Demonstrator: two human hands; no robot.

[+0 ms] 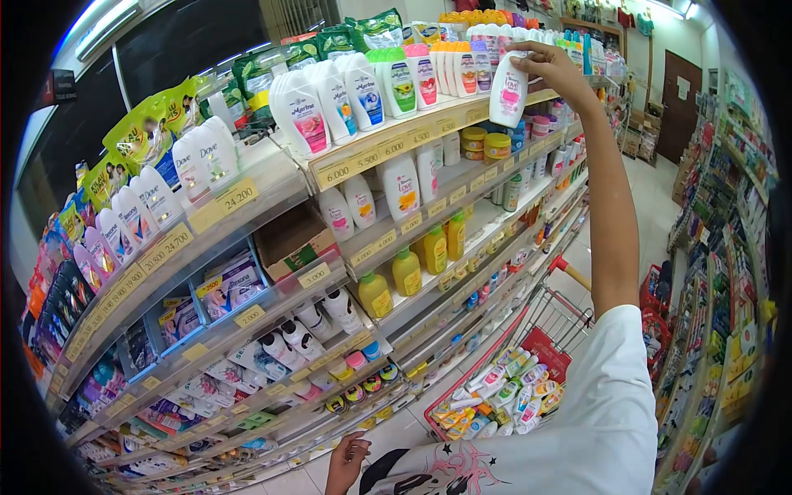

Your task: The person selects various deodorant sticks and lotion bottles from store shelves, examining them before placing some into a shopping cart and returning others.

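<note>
At the edge of the top shelf, my right hand grips the upper end of a white bottle with a pink label. The bottle hangs slightly tilted in front of the shelf's price strip. Beside it on the top shelf stand rows of Marina bottles with pink, blue, green and orange labels. Low in the view, my left hand is near my shirt with its fingers curled; whether it holds anything cannot be made out. Similar white bottles stand one shelf below.
A red shopping cart with many bottles piled in it stands beside the shelves. Yellow bottles occupy a lower shelf. An open cardboard box sits left of them. More stocked shelves line the right side, and a brown door is at the back.
</note>
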